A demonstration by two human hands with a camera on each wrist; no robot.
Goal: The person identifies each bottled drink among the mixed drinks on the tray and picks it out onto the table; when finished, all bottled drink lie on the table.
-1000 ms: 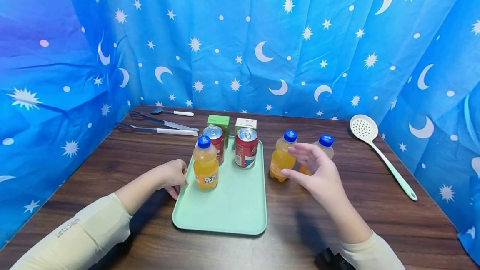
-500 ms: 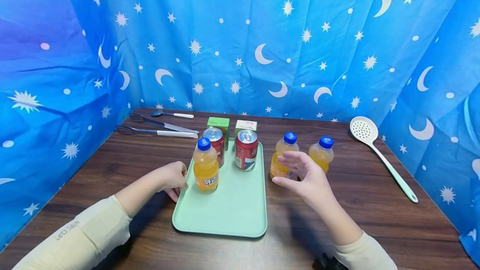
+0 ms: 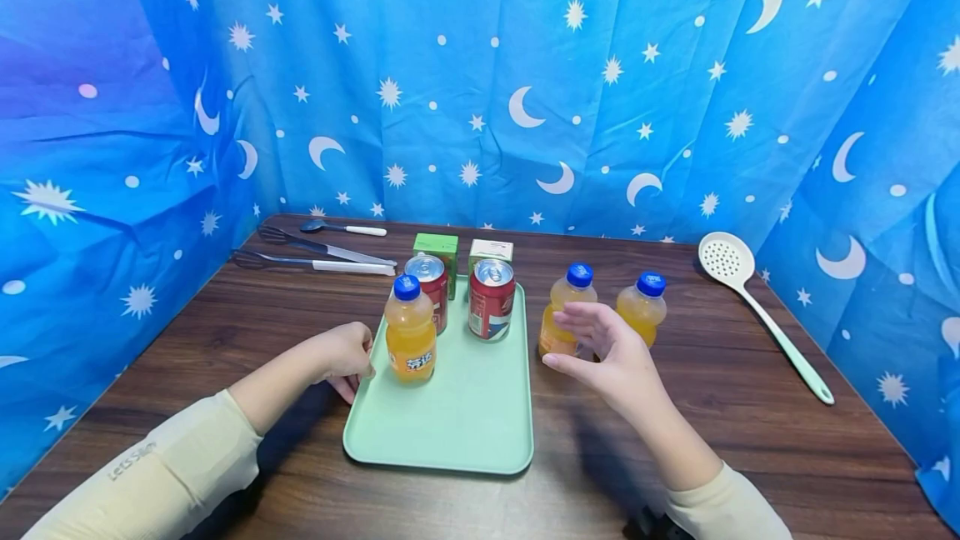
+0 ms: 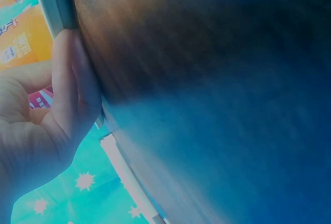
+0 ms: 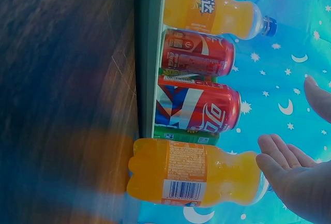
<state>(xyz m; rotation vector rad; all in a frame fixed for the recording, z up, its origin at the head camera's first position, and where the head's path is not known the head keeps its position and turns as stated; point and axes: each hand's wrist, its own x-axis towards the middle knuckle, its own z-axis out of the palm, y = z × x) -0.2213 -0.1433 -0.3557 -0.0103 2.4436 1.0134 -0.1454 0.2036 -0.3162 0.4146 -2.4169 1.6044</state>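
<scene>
My left hand [image 3: 343, 357] grips the left rim of a light green tray [image 3: 465, 415], fingers along its outer side. On that tray stand an orange soda bottle [image 3: 411, 344] with a blue cap and two red cola cans [image 3: 491, 307]. My right hand [image 3: 615, 357] holds nothing; its thumb and fingers spread in a wide curve. It overlaps a second orange soda bottle [image 3: 553, 332] standing right of the tray. In the right wrist view, the fingertips lie near the top of this bottle [image 5: 186, 175]. A third orange soda bottle [image 3: 641, 311] stands farther right.
Behind the cans stand a green carton [image 3: 437, 243] and a white-topped carton [image 3: 491, 249]. A whisk [image 3: 315, 262], another long utensil and a spoon [image 3: 345, 227] lie at the back left. A pale skimmer [image 3: 757, 298] lies far right. Blue star-patterned cloth [image 3: 480, 65] encloses the table.
My right hand has shifted left and slightly down, from in front of the rightmost bottle to the nearer one, then held still. My left hand stays at the tray's rim.
</scene>
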